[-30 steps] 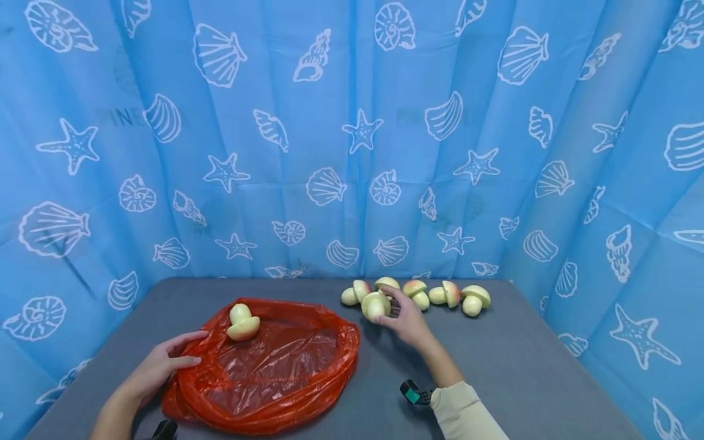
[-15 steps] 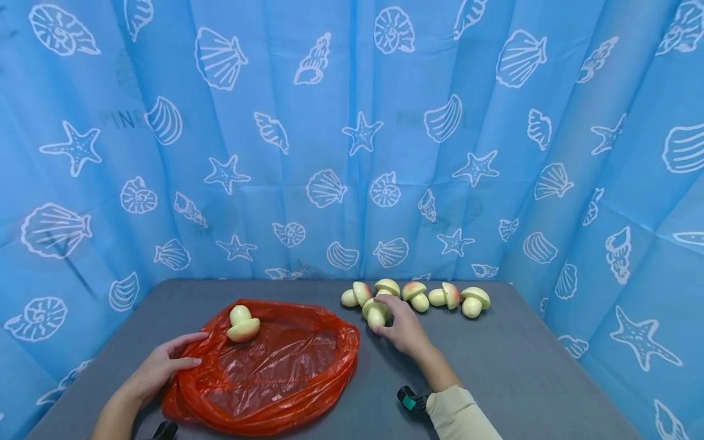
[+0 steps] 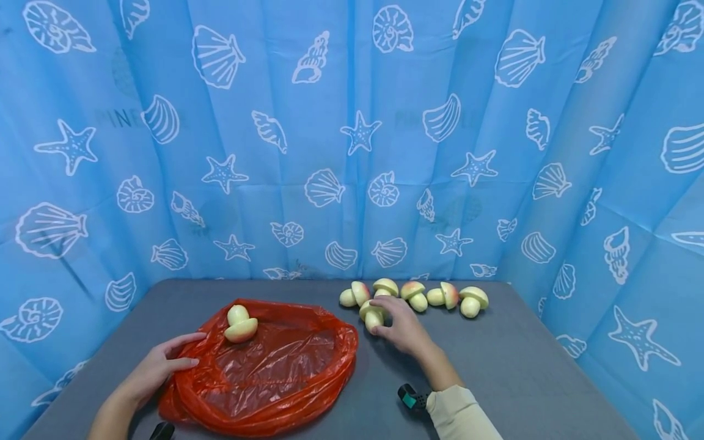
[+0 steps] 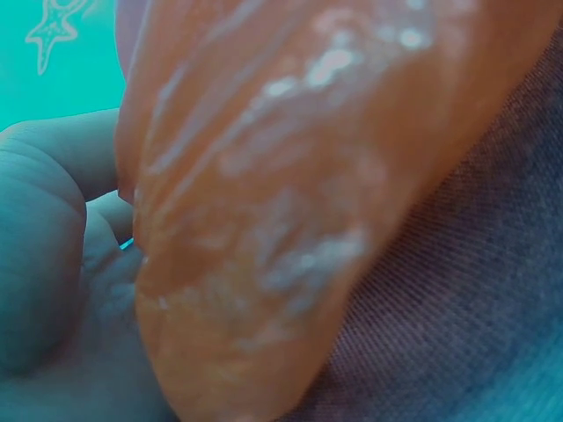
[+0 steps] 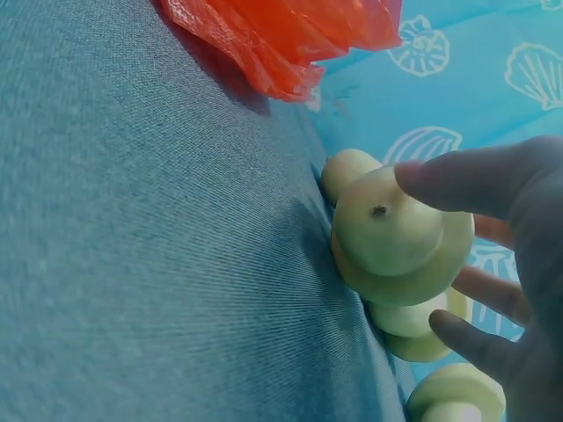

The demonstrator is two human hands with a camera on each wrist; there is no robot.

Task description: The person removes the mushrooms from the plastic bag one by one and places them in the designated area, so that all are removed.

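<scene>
My right hand (image 3: 400,324) holds a toy mushroom (image 3: 372,318), thumb on its stem and fingers behind the cap. The right wrist view shows this mushroom (image 5: 391,229) with its stem end toward the camera; whether it touches the table cannot be told. At the left, my left hand (image 3: 156,370) grips the side of a red plastic bag (image 3: 343,360), which lies with its mouth spread wide. Inside the bag sits another mushroom (image 3: 241,327), cap down. In the left wrist view the bag (image 4: 264,220) covers the ends of the fingers.
Several more pale mushrooms with reddish caps, among them one at the right end (image 3: 473,300), stand along the back of the grey table (image 3: 495,373). A blue curtain (image 3: 352,153) with shell prints hangs behind it. A black and green strap (image 3: 411,398) is at the right wrist.
My right hand has come slightly lower and nearer around the mushroom, whose stem now points more downward. The left hand and the bag stay put.
</scene>
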